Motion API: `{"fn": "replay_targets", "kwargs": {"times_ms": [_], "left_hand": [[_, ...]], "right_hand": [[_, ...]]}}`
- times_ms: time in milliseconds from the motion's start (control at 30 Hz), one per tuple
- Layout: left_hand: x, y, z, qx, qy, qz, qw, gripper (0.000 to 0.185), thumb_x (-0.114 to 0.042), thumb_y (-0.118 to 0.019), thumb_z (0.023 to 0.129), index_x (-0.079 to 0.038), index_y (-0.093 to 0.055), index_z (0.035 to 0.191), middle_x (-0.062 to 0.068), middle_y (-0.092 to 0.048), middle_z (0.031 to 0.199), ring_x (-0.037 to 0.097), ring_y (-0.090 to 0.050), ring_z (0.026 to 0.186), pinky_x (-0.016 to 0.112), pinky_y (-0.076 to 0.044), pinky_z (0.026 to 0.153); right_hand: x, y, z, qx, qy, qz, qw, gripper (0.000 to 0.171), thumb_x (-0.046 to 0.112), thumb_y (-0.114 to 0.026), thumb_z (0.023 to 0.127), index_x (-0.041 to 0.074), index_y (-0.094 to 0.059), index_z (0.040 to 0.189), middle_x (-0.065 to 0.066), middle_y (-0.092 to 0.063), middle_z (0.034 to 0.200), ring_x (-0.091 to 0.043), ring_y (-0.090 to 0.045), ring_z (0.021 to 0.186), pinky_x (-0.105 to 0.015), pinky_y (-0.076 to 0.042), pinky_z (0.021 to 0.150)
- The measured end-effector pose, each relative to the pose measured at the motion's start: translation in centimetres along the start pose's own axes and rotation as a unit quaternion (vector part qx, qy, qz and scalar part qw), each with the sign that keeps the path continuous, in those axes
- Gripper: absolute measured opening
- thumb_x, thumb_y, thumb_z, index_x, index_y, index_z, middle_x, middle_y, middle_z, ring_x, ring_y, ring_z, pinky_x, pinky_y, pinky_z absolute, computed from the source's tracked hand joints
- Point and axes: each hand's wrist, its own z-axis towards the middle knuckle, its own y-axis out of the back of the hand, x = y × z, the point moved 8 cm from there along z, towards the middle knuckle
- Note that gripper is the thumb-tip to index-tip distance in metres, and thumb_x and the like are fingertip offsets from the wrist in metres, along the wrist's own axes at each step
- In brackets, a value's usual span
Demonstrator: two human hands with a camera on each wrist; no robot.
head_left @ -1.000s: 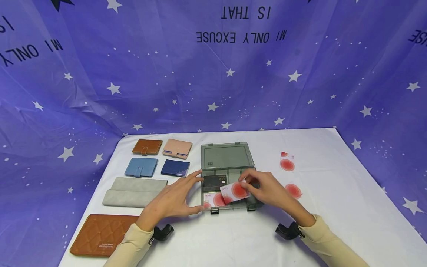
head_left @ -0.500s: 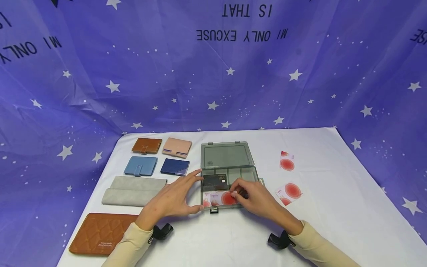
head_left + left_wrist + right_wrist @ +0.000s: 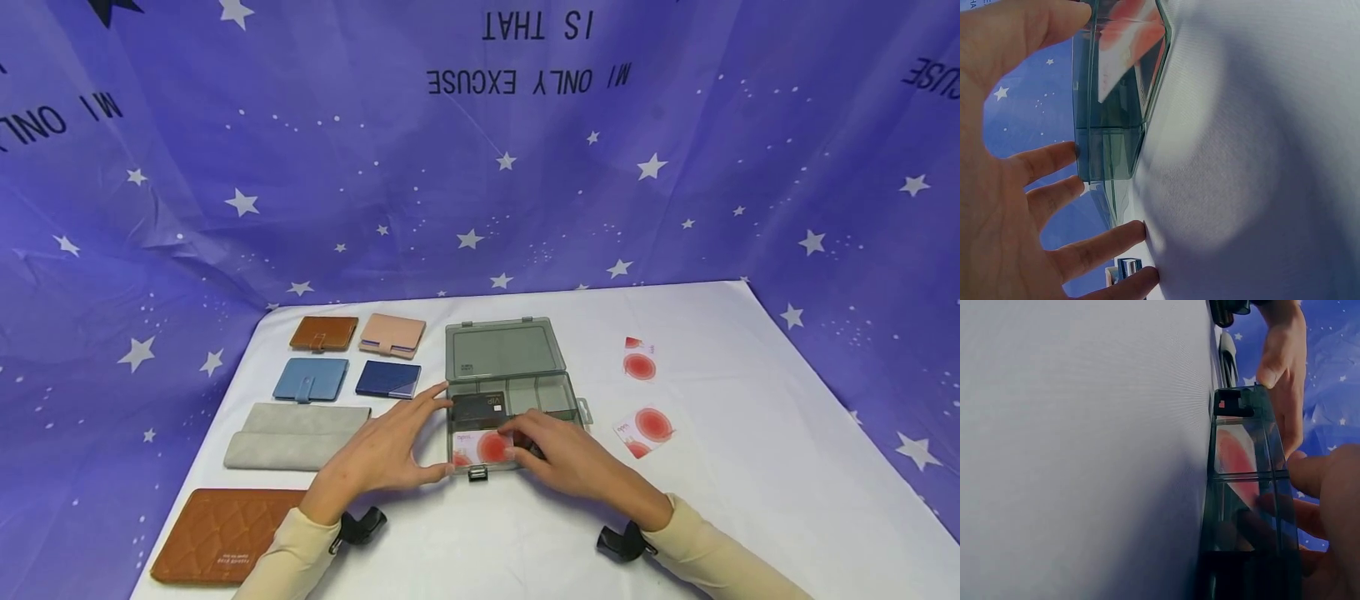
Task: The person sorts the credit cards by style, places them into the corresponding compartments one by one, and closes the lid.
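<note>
Bracing hands (image 3: 480,454) around box (image 3: 517,392)

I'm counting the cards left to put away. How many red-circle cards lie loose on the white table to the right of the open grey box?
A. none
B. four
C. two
C: two red-circle cards lie on the table right of the grey box, the far card and the near card, both apart from the box.

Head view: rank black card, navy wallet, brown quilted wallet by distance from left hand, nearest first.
From the left hand:
1. Black card, in the box by the fingertips.
2. Navy wallet, just beyond the fingers.
3. Brown quilted wallet, near-left corner of the table.
</note>
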Motion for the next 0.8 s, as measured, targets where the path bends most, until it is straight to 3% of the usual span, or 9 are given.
{"fn": "replay_targets", "kwargs": {"times_ms": [233, 433, 600, 800], "left_hand": [[0.0, 0.0, -0.2, -0.012, -0.009, 0.006, 0.9999, 0.092, -0.064, -0.080, 0.087, -0.019, -0.050, 0.160, 0.000, -0.032, 0.176, 0.033, -0.051, 0.148, 0.062, -0.058, 0.096], [0.2, -0.1, -0.3, -0.006, 0.007, -0.002, 1.0000, 0.092, -0.067, -0.078, 0.087, -0.022, -0.049, 0.161, -0.003, -0.030, 0.177, 0.032, -0.048, 0.151, 0.064, -0.056, 0.101], [0.2, -0.1, -0.3, -0.007, 0.004, -0.001, 1.0000, 0.092, -0.068, -0.078, 0.087, -0.020, -0.049, 0.161, -0.002, -0.030, 0.177, 0.032, -0.047, 0.152, 0.066, -0.055, 0.101], [-0.1, 0.0, -0.1, -0.011, -0.004, 0.003, 0.9999, 0.093, -0.070, -0.077, 0.087, -0.019, -0.050, 0.160, -0.001, -0.031, 0.177, 0.033, -0.049, 0.150, 0.066, -0.056, 0.098]], "right_hand": [[0.7, -0.2, -0.2, 0.005, 0.023, -0.041, 0.999, 0.036, 0.046, -0.058, 0.111, 0.024, -0.075, 0.134, 0.008, -0.070, 0.119, -0.010, -0.069, 0.106, -0.040, -0.060, 0.090], [0.2, 0.5, 0.0, 0.037, 0.038, -0.009, 0.999, 0.036, 0.045, -0.058, 0.112, 0.022, -0.074, 0.135, 0.010, -0.071, 0.120, -0.005, -0.067, 0.102, -0.036, -0.059, 0.088], [-1.6, 4.1, 0.4, 0.006, 0.042, 0.034, 0.999, 0.029, 0.032, -0.069, 0.108, 0.016, -0.075, 0.132, 0.011, -0.074, 0.113, 0.000, -0.067, 0.094, -0.031, -0.059, 0.083], [-6.4, 8.4, -0.6, -0.039, 0.009, 0.070, 0.997, 0.028, 0.019, -0.076, 0.103, 0.010, -0.075, 0.130, 0.005, -0.077, 0.114, -0.009, -0.072, 0.099, -0.039, -0.062, 0.088]]}}
